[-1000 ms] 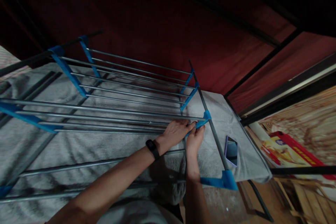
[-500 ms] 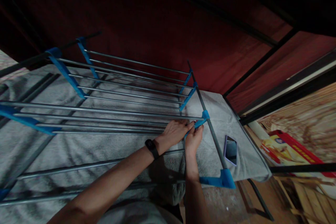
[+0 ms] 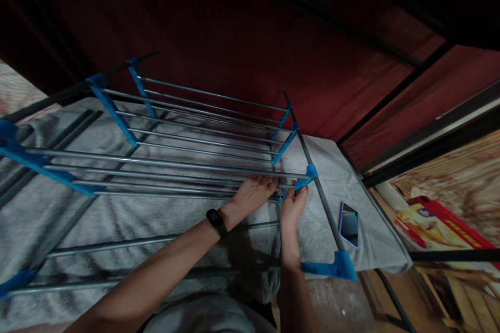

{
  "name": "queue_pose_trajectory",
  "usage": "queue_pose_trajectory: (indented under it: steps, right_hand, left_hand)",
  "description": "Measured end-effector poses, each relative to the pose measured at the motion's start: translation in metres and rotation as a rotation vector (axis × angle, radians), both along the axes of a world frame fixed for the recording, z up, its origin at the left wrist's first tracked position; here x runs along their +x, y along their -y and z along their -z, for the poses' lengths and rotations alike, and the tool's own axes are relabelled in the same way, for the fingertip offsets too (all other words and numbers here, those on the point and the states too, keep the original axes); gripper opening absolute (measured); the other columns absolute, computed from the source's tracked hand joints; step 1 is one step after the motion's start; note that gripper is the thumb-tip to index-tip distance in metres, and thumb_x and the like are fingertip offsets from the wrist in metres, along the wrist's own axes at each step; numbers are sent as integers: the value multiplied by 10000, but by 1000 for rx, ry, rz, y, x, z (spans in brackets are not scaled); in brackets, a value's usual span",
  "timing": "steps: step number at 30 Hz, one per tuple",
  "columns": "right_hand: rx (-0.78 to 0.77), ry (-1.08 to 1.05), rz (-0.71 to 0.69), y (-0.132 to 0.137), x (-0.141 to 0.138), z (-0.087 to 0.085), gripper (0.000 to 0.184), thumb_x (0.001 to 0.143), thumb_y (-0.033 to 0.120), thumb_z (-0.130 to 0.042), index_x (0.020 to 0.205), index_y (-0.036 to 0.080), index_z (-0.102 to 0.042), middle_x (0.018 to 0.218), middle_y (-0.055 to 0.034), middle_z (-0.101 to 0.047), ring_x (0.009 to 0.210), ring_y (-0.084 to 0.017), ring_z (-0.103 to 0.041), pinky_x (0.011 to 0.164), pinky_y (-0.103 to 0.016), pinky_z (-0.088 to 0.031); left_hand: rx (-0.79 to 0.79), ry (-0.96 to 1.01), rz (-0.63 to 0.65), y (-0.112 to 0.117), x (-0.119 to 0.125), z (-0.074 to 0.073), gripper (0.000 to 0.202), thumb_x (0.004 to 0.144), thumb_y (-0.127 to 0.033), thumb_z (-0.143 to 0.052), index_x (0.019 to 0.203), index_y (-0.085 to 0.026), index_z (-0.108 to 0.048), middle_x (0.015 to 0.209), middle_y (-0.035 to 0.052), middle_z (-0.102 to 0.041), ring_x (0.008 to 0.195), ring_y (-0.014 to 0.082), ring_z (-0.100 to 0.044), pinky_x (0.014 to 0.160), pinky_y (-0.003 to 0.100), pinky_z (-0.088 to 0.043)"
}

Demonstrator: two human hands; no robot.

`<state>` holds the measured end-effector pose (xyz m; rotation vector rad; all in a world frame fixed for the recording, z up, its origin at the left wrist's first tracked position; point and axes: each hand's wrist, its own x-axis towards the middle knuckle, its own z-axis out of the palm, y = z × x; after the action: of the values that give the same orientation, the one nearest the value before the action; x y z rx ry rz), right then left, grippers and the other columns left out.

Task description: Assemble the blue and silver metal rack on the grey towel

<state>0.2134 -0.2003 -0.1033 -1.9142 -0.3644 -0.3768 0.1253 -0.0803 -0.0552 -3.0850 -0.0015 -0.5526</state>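
**Handling the Tube Rack**

The right hand pinched the blue end bracket. The left hand lay against the lower tubes just beside it; its closure could not be told. The rack stood on the grey blanket, extending leftward and beyond both hands. The metal tubes appeared light, stiff and slippery; the bracket, apparently plastic, could crack if twisted. Suitable holds were the bracket body and the tube ends.
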Motion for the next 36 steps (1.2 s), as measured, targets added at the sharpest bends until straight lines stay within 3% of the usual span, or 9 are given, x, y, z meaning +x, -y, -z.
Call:
queue_pose_trajectory:
  steps: [5, 14, 31, 36]
  right_hand:
    - [-23, -15, 13, 1, 0, 1, 282, 862, 278, -417, 1111, 203, -525, 1134, -129, -641, 1063, -250, -610, 943, -405, -460]
    - [-51, -14, 47, 1, -3, -2, 275, 844, 258, -433, 1095, 196, -527, 1071, -124, -653, 970, -249, -617, 895, -400, -470]
    - [-41, 1, 49, 0, -2, 2, 295, 838, 240, -442, 1110, 184, -539, 1102, -134, -655, 995, -253, -621, 880, -390, -467]
    - [-42, 1, 37, 2, -1, 2, 291, 852, 248, -435, 1116, 187, -541, 1119, -136, -655, 1044, -258, -616, 916, -404, -462]
  left_hand:
    - [-16, -38, 30, -2, -2, -5, 158, 952, -97, -475, 1066, -140, -576, 971, 98, -683, 870, 224, -676, 760, 345, -500]
    - [-41, -66, 52, -3, -5, -12, 193, 952, -68, -430, 1058, -136, -577, 963, 107, -694, 893, 220, -693, 759, 333, -517]
    - [-27, -61, 78, -4, -5, -11, 189, 958, -84, -447, 1083, -129, -581, 1016, 110, -690, 906, 208, -678, 773, 329, -502]
    - [28, 4, 61, -9, -17, -8, 273, 959, -97, -459, 1211, -136, -557, 1106, 108, -665, 970, 221, -651, 811, 353, -479]
